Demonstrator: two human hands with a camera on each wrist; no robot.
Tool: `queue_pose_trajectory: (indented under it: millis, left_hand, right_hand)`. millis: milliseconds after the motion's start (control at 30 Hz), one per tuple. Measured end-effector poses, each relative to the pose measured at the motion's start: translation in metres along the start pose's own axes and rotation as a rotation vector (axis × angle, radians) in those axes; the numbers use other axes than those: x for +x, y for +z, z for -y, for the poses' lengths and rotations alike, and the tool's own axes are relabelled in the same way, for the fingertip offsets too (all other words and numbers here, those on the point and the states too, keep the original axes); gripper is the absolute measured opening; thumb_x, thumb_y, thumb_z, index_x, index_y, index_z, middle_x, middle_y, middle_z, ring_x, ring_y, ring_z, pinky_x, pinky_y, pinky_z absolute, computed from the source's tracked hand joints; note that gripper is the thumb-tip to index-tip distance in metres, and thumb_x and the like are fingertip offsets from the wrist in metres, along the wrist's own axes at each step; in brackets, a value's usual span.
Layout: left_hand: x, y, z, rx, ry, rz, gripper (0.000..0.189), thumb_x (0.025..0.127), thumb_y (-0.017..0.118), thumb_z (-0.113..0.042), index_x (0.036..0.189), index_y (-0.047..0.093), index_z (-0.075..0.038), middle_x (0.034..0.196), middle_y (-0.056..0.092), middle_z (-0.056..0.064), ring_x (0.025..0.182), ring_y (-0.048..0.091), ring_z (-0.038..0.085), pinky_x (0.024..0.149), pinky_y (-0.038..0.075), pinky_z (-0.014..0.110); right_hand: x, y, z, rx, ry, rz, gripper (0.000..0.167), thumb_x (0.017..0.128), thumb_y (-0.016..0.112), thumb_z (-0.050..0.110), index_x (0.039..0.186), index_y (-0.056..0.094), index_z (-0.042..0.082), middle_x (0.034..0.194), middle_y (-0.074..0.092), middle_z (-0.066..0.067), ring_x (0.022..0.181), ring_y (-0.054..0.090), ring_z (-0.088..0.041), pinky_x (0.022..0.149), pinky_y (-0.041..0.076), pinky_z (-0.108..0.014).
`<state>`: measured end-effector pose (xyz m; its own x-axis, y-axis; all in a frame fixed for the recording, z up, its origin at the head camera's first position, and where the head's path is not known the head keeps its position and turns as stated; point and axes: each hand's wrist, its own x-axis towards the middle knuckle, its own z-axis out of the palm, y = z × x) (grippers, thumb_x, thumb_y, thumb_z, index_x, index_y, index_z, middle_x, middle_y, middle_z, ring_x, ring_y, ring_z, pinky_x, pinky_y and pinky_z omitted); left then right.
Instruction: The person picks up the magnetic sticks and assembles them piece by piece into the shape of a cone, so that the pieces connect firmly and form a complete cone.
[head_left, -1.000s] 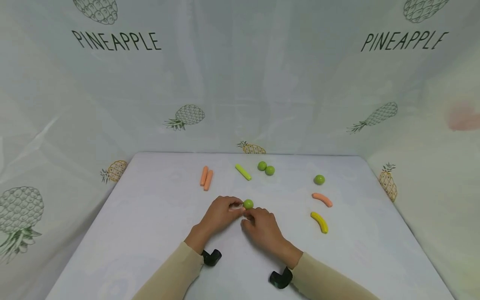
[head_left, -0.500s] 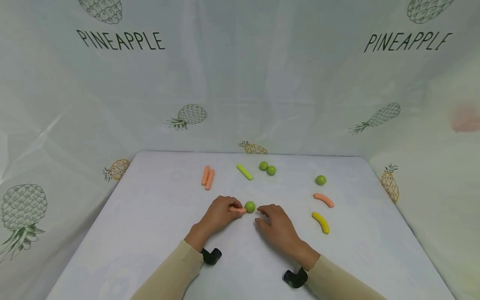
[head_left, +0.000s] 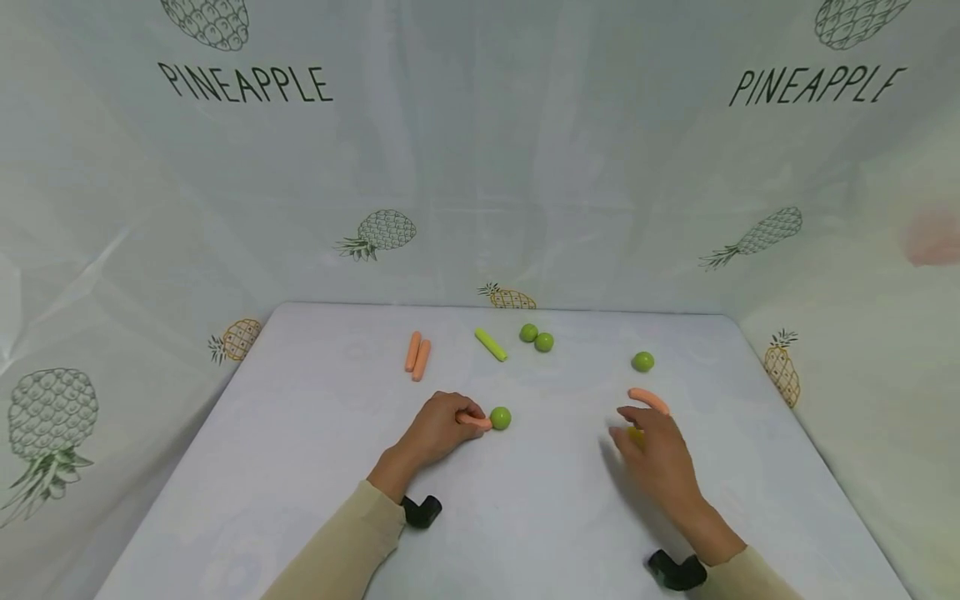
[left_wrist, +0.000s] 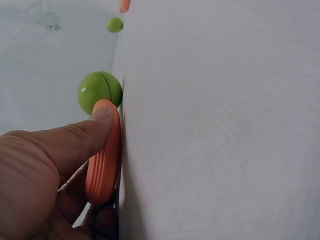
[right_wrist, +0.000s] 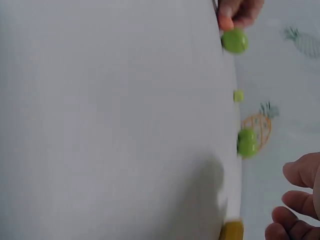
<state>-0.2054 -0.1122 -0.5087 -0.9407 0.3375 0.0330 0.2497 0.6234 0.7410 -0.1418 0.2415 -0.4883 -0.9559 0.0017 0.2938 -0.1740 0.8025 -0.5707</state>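
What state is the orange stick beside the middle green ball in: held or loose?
Held: the left grip pinches the orange stick, thumb across it in the left wrist view.

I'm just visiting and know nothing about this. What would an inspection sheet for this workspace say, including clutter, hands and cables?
Surface: white tabletop, with a shadow beside the right hand.
Job's things: orange stick, one end right at a green ball (contact unclear); yellow piece, partly hidden in the head view.
Clutter: two orange sticks, lime stick, pair of green balls, lone green ball, curved orange piece.
Hands: left hand pinches the orange stick; right hand holds nothing, near the yellow piece.
Cables: nothing seen.
Surroundings: pale cloth printed with pineapples.
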Motion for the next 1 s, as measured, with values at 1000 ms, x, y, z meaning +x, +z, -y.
queue_pose_trajectory:
  millis: [1000]
  left_hand:
    - [-0.001,-0.001,-0.004,0.006,0.024,0.022,0.011,0.092,0.084,-0.019,0.102,0.08,-0.023,0.106,0.073,-0.007,0.107,0.058,0.016,0.092,0.048,0.037]
  right_hand:
    - [0.003,-0.009,-0.025,0.135,0.066,0.292,0.068,0.093,0.082,0.014,0.152,0.052,0.002,0.139,0.065,-0.016,0.103,0.066,-0.018,0.082,0.054,-0.023]
